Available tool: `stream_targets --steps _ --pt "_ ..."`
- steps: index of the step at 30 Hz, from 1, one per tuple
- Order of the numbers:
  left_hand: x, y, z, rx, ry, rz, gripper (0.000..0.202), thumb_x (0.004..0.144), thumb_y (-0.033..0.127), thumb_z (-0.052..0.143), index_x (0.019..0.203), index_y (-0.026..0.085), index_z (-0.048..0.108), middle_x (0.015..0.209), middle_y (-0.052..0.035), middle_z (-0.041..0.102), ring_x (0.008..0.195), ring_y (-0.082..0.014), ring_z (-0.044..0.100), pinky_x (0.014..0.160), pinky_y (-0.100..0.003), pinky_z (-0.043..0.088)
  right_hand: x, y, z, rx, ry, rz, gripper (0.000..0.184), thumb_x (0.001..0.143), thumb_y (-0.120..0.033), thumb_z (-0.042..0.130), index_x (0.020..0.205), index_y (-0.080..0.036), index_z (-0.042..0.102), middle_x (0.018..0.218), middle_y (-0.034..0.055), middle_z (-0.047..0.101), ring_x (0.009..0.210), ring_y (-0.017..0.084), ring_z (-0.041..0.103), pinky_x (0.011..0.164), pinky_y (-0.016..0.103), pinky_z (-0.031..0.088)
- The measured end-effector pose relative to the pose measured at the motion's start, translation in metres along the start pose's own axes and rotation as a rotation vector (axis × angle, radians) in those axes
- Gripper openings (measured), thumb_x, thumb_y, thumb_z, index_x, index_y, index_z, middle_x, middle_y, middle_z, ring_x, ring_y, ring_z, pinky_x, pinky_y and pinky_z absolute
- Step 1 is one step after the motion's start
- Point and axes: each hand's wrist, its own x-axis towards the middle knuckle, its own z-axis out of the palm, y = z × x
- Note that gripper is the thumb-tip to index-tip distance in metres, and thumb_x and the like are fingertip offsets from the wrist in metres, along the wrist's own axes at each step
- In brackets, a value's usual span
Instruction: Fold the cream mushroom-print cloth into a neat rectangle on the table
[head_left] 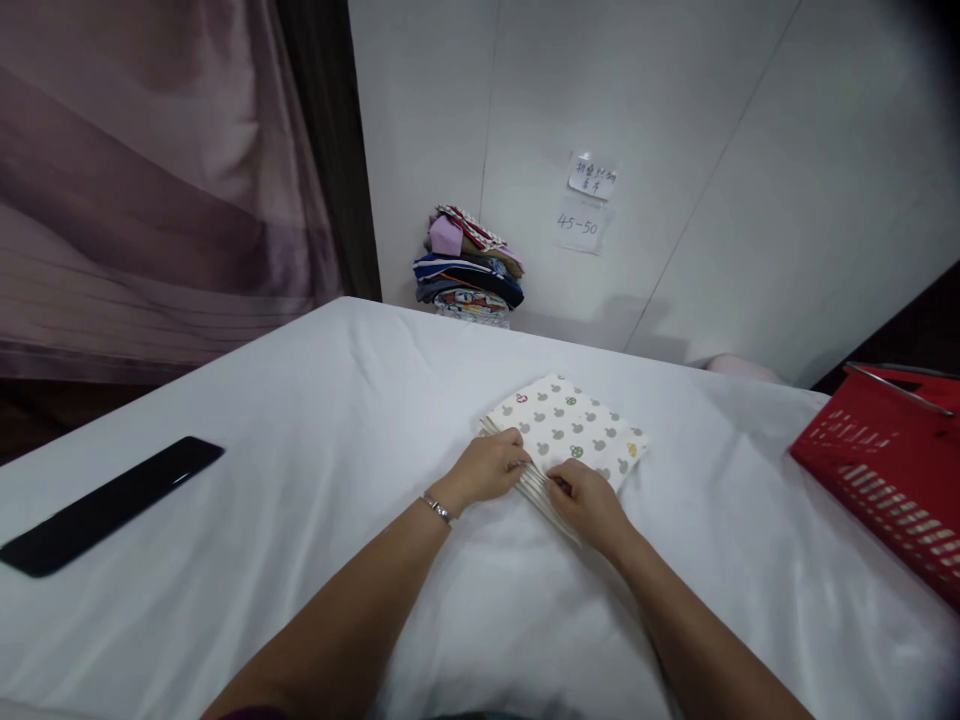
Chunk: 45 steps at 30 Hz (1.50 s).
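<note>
On white sheeting [300, 470], 2 hands [487, 468] [589, 502] pinch folded mushroom-print cloth [556, 420].

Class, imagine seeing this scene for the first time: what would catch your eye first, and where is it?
Probably the bright red basket at the right edge of the white-covered table. Next, the folded, mushroom-print cloth near the middle, its near edge held by the left hand and right hand.
</note>
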Motion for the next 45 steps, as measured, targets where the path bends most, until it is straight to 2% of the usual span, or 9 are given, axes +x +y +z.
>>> stream_targets --steps 8,15,20,27,31,38,45 --pt "0.002 0.000 0.000 0.005 -0.024 -0.014 0.018 0.084 0.021 0.048 0.088 0.025 0.066 0.090 0.0012 0.056 0.073 -0.0106 0.054 0.061 -0.022 0.039 0.000 -0.002 -0.005 0.000 -0.036 0.010 0.016 0.081 -0.023 0.048 0.082 -0.022 0.064 0.080 0.0004 0.059 0.075 0.014 0.054 0.065 0.024 0.039" --pt "0.002 0.002 -0.003 0.019 -0.031 0.004 0.019 0.087 0.024 0.046 0.087 0.026 0.065 0.088 0.0020 0.055 0.070 -0.0100 0.053 0.059 -0.022 0.037 0.001 0.001 -0.002 -0.046 -0.035 -0.026 0.024 0.087 -0.018 0.040 0.085 -0.021 0.064 0.080 0.0013 0.060 0.077 0.014 0.055 0.069 0.025 0.039" --pt "0.003 0.003 -0.002 0.003 -0.052 0.001 0.017 0.086 0.026 0.048 0.090 0.026 0.064 0.088 0.0016 0.055 0.073 -0.0107 0.054 0.060 -0.022 0.037 0.000 0.004 0.002 -0.054 -0.018 -0.029 0.023 0.088 -0.017 0.040 0.090 -0.020 0.063 0.084 0.0022 0.061 0.080 0.015 0.055 0.071 0.025 0.041" --pt "0.004 0.009 -0.003 0.043 -0.061 0.015 0.016 0.085 0.021 0.047 0.082 0.023 0.063 0.084 0.0014 0.054 0.066 -0.0105 0.052 0.057 -0.022 0.036 -0.003 0.005 0.001 -0.014 0.001 -0.040 0.023 0.089 -0.018 0.038 0.090 -0.021 0.061 0.086 0.0018 0.060 0.080 0.015 0.056 0.071 0.026 0.041" --pt "0.005 0.012 -0.006 0.045 -0.056 0.017 0.018 0.085 0.018 0.045 0.084 0.024 0.063 0.083 0.0012 0.054 0.068 -0.0110 0.052 0.056 -0.022 0.036 -0.003 0.003 0.000 -0.004 0.007 -0.053 0.022 0.089 -0.018 0.038 0.090 -0.022 0.060 0.084 0.0013 0.059 0.079 0.015 0.055 0.070 0.026 0.041" --pt "0.005 0.014 -0.011 0.060 -0.065 0.019 0.015 0.077 0.012 0.048 0.071 0.021 0.059 0.080 0.0014 0.053 0.063 -0.0104 0.050 0.053 -0.023 0.034 -0.005 -0.007 -0.004 -0.113 -0.068 -0.044 0.017 0.088 -0.023 0.042 0.087 -0.021 0.059 0.085 0.0018 0.057 0.079 0.015 0.054 0.067 0.025 0.038" --pt "0.004 0.013 -0.015 0.003 -0.087 -0.009 0.014 0.078 0.016 0.050 0.082 0.023 0.061 0.102 0.0018 0.055 0.073 -0.0104 0.056 0.061 -0.023 0.041 -0.005 -0.008 -0.004 -0.195 -0.119 -0.038 0.013 0.086 -0.030 0.050 0.084 -0.020 0.056 0.086 0.0021 0.056 0.081 0.014 0.052 0.066 0.024 0.035"
